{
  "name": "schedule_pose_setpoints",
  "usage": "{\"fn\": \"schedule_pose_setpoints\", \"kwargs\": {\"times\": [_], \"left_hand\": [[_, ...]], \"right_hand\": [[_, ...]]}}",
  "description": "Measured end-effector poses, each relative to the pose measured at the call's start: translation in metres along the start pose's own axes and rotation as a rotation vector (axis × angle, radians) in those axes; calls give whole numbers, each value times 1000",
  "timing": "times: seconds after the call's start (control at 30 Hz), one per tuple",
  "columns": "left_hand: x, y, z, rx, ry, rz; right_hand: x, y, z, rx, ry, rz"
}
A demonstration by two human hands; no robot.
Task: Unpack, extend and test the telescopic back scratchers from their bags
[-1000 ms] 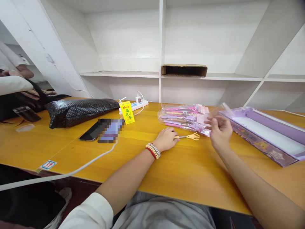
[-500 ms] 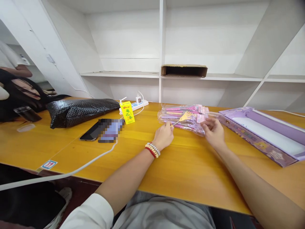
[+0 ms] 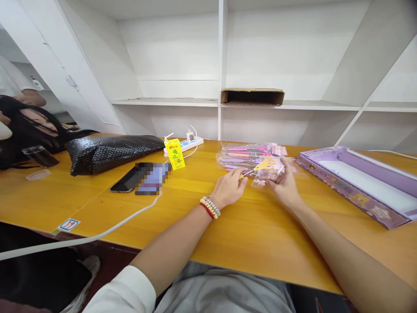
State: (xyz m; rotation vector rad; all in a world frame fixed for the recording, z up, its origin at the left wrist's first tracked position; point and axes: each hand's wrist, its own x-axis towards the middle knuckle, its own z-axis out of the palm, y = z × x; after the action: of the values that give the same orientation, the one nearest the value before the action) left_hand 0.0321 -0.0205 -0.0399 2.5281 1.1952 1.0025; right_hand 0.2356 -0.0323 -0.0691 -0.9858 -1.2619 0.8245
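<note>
The left hand (image 3: 230, 188), its fingers closed on the handle of a yellow hand-shaped scratcher (image 3: 265, 164), is pointing the splayed head rightward, while the right hand (image 3: 287, 186), having moved inward over the past second, is holding a clear plastic sleeve (image 3: 259, 182) between thumb and fingers, so that head and sleeve are now overlapping; whether one is inside the other cannot be told. Just behind, wrapped scratchers (image 3: 239, 150) are lying on the yellow wooden table (image 3: 260, 248), between a yellow drink carton (image 3: 175, 155) and an open purple box (image 3: 347, 188). White shelving (image 3: 163, 102) is rising beyond, supporting a cardboard box (image 3: 252, 90).
</note>
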Motion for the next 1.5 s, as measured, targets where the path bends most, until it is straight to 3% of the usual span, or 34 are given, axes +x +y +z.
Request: {"fn": "schedule_pose_setpoints", "kwargs": {"times": [0.2,0.4,0.5,0.67,0.8,1.33,1.5], "left_hand": [[-1,6,-4,-57,56,-47],[-4,9,-3,-27,-95,-19],[-5,8,0,-90,-110,3],[-4,6,6,-148,-2,-35],[-3,5,6,-115,52,-90],[-2,6,5,-176,-50,12],[-3,8,2,-200,-98,47]], "right_hand": [[-15,-13,18,73,-249,105],[-20,-19,29,71,-284,141],[-19,-19,27,20,-326,155],[-22,-15,30,103,-272,129],[-24,-12,31,8,-227,82],[-23,-12,23,-423,-280,-157],[-22,-13,23,-471,-224,-149]]}}
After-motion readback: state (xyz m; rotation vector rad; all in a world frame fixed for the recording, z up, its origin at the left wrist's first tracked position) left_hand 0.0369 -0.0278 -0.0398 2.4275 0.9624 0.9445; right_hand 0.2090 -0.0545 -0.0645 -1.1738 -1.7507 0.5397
